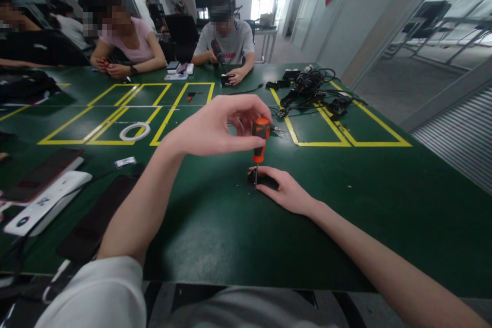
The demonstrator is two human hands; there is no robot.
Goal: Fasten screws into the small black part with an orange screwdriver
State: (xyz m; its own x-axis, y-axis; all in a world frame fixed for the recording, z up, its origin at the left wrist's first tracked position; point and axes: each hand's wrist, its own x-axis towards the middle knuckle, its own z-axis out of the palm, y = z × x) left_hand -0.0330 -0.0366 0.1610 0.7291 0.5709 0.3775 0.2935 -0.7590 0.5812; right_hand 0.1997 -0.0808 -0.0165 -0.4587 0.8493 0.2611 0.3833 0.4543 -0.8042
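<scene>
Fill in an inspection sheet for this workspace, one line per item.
Surface: green tabletop marked with yellow outlines.
Work items: orange-and-black screwdriver, roughly upright, shaft down at a small dark part; tip contact unclear.
Clutter: white ring; on the left, a white device and a dark phone-like slab.
Hands: left hand holds the screwdriver handle; right hand has its fingertips at the dark part, grip unclear.
Cables: black tangle at the far right; others among the devices on the left.
Surroundings: across the table, a person in grey with a drill-like tool and a person in pink.
</scene>
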